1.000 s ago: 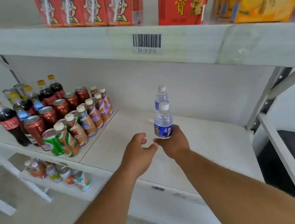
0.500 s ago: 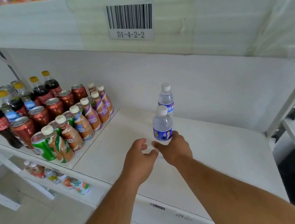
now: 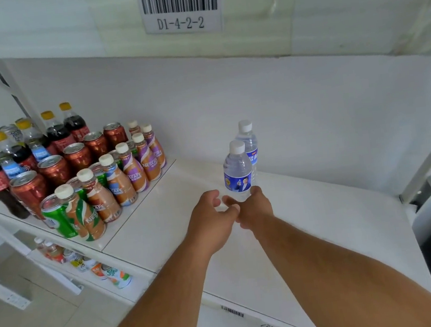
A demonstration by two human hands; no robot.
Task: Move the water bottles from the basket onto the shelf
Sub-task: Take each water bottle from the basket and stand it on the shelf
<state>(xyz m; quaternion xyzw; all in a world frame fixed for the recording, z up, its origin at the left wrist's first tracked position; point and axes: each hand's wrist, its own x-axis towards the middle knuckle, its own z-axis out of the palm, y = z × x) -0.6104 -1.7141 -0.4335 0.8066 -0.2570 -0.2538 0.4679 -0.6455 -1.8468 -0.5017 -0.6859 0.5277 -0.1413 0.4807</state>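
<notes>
water bottle (image 3: pixel 237 172), right hand (image 3: pixel 255 208), white shelf (image 3: pixel 324 220)

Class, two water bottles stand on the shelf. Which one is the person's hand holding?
The front water bottle, gripped at its base by the right hand. The rear water bottle stands untouched behind it.

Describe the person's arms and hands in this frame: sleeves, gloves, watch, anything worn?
Both forearms are bare for all their visible length; no sleeve or cuff enters the frame. The left hand and right hand wear no gloves. No watch, band or bracelet shows at either wrist, and no ring on the visible fingers. No tape, markers or tracking hardware visible.
</notes>
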